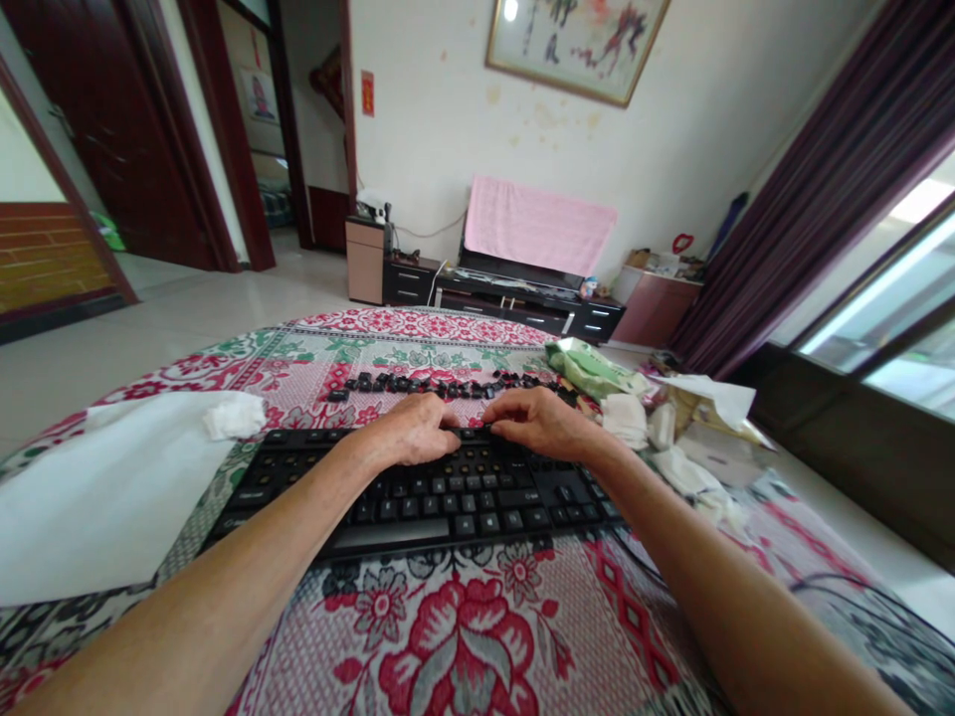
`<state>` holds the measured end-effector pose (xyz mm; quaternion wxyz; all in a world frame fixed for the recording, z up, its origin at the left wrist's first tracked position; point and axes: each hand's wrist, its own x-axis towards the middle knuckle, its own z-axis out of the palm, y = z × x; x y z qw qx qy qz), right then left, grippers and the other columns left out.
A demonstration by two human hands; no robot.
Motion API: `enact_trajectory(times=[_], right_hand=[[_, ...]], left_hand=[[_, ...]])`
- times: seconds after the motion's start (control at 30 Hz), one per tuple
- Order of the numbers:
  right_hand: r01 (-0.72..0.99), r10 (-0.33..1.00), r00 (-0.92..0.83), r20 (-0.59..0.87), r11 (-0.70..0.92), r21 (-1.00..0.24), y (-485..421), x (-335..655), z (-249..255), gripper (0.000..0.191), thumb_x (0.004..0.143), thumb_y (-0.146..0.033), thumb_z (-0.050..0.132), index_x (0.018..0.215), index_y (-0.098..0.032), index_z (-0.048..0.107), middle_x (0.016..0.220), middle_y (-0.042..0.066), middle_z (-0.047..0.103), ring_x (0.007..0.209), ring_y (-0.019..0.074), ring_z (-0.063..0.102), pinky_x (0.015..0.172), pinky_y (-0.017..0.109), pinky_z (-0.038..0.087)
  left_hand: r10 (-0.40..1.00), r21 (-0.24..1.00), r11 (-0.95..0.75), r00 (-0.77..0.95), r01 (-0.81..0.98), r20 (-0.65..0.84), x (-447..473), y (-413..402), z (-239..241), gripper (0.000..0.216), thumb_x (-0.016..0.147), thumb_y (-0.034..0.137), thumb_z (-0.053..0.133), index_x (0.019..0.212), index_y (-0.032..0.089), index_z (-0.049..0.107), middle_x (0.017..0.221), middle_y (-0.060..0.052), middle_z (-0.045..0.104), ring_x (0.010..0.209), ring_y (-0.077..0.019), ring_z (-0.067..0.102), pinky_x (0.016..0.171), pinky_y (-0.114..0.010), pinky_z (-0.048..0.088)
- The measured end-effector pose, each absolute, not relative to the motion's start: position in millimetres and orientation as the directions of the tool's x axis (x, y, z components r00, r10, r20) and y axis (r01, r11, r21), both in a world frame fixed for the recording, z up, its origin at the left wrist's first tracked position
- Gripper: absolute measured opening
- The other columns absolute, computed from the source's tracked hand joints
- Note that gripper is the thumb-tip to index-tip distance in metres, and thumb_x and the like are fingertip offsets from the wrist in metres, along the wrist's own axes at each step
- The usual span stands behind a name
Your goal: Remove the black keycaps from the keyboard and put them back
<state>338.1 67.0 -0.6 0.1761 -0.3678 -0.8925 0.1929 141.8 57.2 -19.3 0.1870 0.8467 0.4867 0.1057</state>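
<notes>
A black keyboard lies on the table, with many keycaps off its upper rows and keys in place along the lower rows. My left hand is closed at its far edge, thumb on the top row and fingers curled behind. Just to the right, my right hand pinches at the same top row; whatever sits between those fingertips is too small to make out. Loose black keycaps are strung out in a line on the cloth behind the keyboard.
White paper with a crumpled tissue on it lies at the left. To the right are a green packet, used tissues and a black cable. A patterned cloth covers the table; a TV cabinet stands beyond.
</notes>
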Motion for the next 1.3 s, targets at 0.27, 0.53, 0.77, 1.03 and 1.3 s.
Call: enact_trajectory(times=[0.27,0.53,0.77,1.03,1.3], right_hand=[[0.636,0.741,-0.650,0.167,0.652,-0.413,67.2,333.1,-6.1,0.017,0.064,-0.020,0.049,0.078,-0.019,0.060,0.073,0.000,0.058,0.065,0.0107,0.050,0.059,0.022,0.036],[0.642,0.766,-0.637,0.086,0.589,-0.490,67.4,335.0,-6.0,0.016,0.066,-0.021,0.047,0.076,-0.017,0.058,0.064,-0.001,0.057,0.056,0.0088,0.049,0.050,0.020,0.035],[0.635,0.775,-0.623,0.108,0.582,-0.508,67.5,331.9,-5.8,0.015,0.063,-0.020,0.049,0.073,-0.019,0.060,0.066,-0.001,0.059,0.060,0.0102,0.051,0.055,0.021,0.038],[0.616,0.787,-0.608,0.105,0.551,-0.563,70.0,330.3,-9.5,0.015,0.062,-0.022,0.052,0.072,-0.018,0.061,0.067,0.000,0.060,0.062,0.0103,0.052,0.056,0.022,0.039],[0.609,0.804,-0.594,-0.029,0.426,-0.669,77.6,330.3,-8.1,0.014,0.058,-0.022,0.055,0.069,-0.016,0.062,0.060,-0.001,0.058,0.052,0.0088,0.048,0.047,0.021,0.035]], left_hand=[[0.866,0.378,-0.465,0.500,0.800,0.006,142.5,57.2,-18.6,0.030,0.064,0.035,0.041,0.082,0.023,0.061,0.067,0.001,0.059,0.058,-0.0108,0.047,0.049,-0.020,0.029],[0.865,0.380,-0.466,0.501,0.799,0.008,142.8,55.6,-16.9,0.029,0.064,0.035,0.041,0.081,0.023,0.061,0.065,0.001,0.059,0.057,-0.0104,0.047,0.049,-0.020,0.029],[0.856,0.391,-0.479,0.517,0.786,0.009,142.3,55.7,-16.7,0.029,0.064,0.035,0.041,0.080,0.022,0.061,0.068,0.000,0.059,0.058,-0.0106,0.047,0.050,-0.020,0.030],[0.864,0.392,-0.463,0.504,0.795,0.000,142.6,56.2,-16.3,0.029,0.063,0.035,0.041,0.081,0.022,0.061,0.069,0.000,0.060,0.060,-0.0108,0.048,0.052,-0.020,0.030],[0.877,0.370,-0.442,0.480,0.817,-0.013,145.4,52.9,-13.4,0.028,0.063,0.034,0.042,0.078,0.020,0.061,0.066,-0.001,0.059,0.058,-0.0110,0.047,0.049,-0.020,0.029]])
